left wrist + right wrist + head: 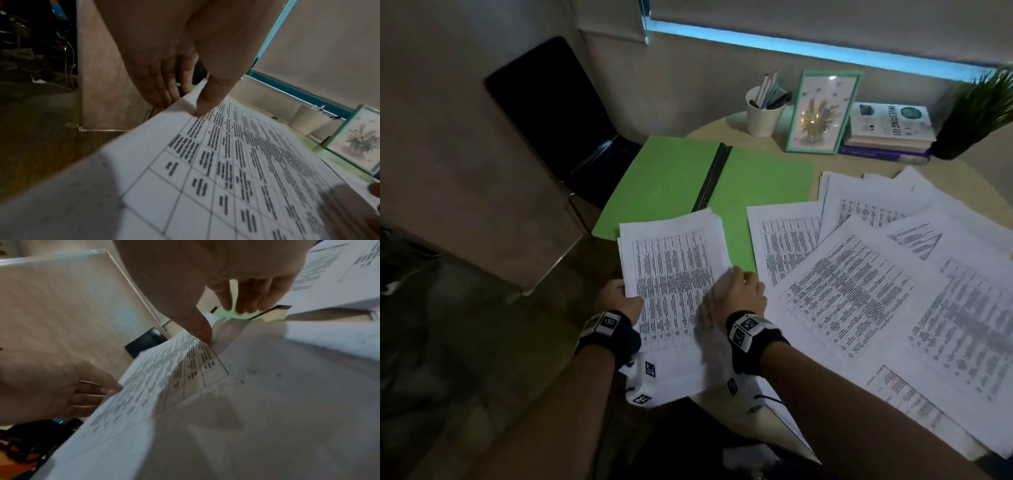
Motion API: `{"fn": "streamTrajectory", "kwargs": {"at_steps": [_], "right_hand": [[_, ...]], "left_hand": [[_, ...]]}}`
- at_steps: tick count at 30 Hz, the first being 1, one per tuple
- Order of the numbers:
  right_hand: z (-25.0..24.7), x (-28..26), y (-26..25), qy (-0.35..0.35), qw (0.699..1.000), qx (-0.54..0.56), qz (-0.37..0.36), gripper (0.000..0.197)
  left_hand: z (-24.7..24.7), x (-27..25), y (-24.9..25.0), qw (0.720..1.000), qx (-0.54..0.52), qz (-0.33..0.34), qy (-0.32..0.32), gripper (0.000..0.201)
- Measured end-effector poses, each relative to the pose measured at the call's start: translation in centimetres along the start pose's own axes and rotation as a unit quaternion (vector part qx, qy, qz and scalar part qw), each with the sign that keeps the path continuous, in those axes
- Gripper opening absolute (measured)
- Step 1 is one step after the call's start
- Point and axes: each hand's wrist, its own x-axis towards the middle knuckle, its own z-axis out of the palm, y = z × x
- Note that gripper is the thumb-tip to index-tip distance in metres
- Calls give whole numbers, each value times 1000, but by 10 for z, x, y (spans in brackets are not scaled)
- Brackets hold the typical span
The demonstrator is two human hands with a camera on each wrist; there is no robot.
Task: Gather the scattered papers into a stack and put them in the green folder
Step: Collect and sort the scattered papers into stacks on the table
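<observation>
A small stack of printed papers [674, 274] is held over the near edge of the open green folder [671, 178]. My left hand [619, 296] grips its left edge, thumb on top [207, 104] and fingers [160, 87] underneath. My right hand [739, 294] holds the stack's right edge, thumb [202, 331] on the top sheet and fingers [246, 305] curled below. The stack [185, 386] bends between the hands. Several loose printed sheets [876, 274] lie spread over the right half of the round table [726, 130].
At the table's back stand a white pen cup [763, 114], a framed plant picture [822, 111], a pile of books [890, 132] and a potted plant [976, 116]. A black chair [558, 113] stands left of the table, beside a wooden panel [465, 178].
</observation>
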Motion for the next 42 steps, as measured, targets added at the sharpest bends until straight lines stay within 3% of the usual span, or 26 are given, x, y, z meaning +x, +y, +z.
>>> {"fn": "streamTrajectory", "kwargs": {"at_steps": [2, 5, 8, 13, 16, 19, 22, 27, 32, 36, 42], "right_hand": [[3, 3, -2, 23, 999, 24, 14, 57], [5, 5, -13, -26, 998, 56, 19, 65], [12, 3, -27, -47, 998, 38, 28, 75], [11, 11, -32, -49, 996, 48, 57, 79], [-2, 12, -28, -38, 996, 65, 52, 76], [-27, 12, -16, -7, 991, 112, 68, 62], [-62, 14, 19, 25, 985, 139, 98, 60], [-122, 13, 118, 81, 948, 202, 233, 74], [-143, -17, 212, 104, 885, 281, 356, 85], [-139, -38, 257, 85, 875, 328, 346, 72], [-132, -38, 274, 27, 888, 347, 299, 34]], "left_hand": [[0, 1, 5, 1000, -2, 4, -24, 43], [5, 6, 15, 999, 0, 9, -46, 38], [11, 8, 22, 999, 7, -15, -30, 39], [14, 10, 27, 999, 26, -41, -22, 59], [14, 8, 35, 998, 21, -46, 42, 69], [13, -4, 59, 994, 2, 21, 110, 70], [23, -24, 91, 982, -39, 135, 126, 58], [71, -78, 142, 966, -94, 237, 32, 34], [149, -113, 151, 954, 60, 258, -144, 41], [197, -131, 146, 925, 178, 275, -193, 51], [230, -139, 143, 907, 286, 266, -158, 91]]}}
